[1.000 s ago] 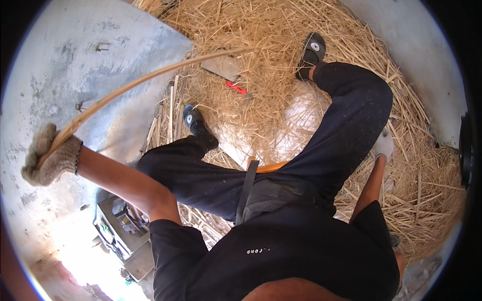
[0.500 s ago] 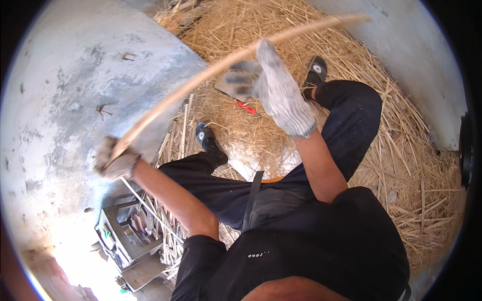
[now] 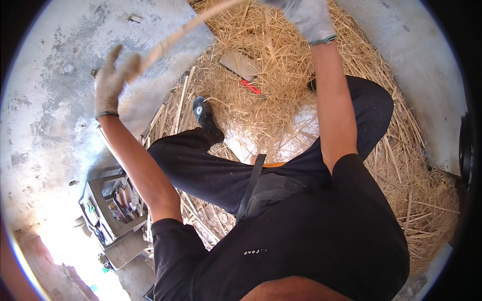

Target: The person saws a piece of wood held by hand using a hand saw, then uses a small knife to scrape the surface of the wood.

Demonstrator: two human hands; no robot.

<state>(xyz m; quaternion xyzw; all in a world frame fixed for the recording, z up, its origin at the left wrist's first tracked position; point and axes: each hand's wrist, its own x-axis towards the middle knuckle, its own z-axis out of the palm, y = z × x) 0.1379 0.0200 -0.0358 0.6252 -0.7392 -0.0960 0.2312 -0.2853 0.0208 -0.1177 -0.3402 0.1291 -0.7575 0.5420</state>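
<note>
A long pale strip of what looks like bamboo or wood slants from the wall side up past the top edge. My left hand, in a pale knit glove, has its fingers stretched apart beside the strip's blurred lower end. My right hand, gloved with a green-edged cuff, reaches to the top edge near where the strip leaves the picture. Its fingers are mostly cut off there, so their grip is hidden. Between my feet and the shavings' far side lie a flat grey-brown block and a red-handled tool.
Straw-like shavings and thin slivers cover the floor around my legs. A pale wall stands at left, another at right. A small open box with assorted items sits at lower left, near bright light.
Both hands have moved up, the right one to the top edge. The strip has shifted up with them, its far end now outside the picture. My left fingers have spread.
</note>
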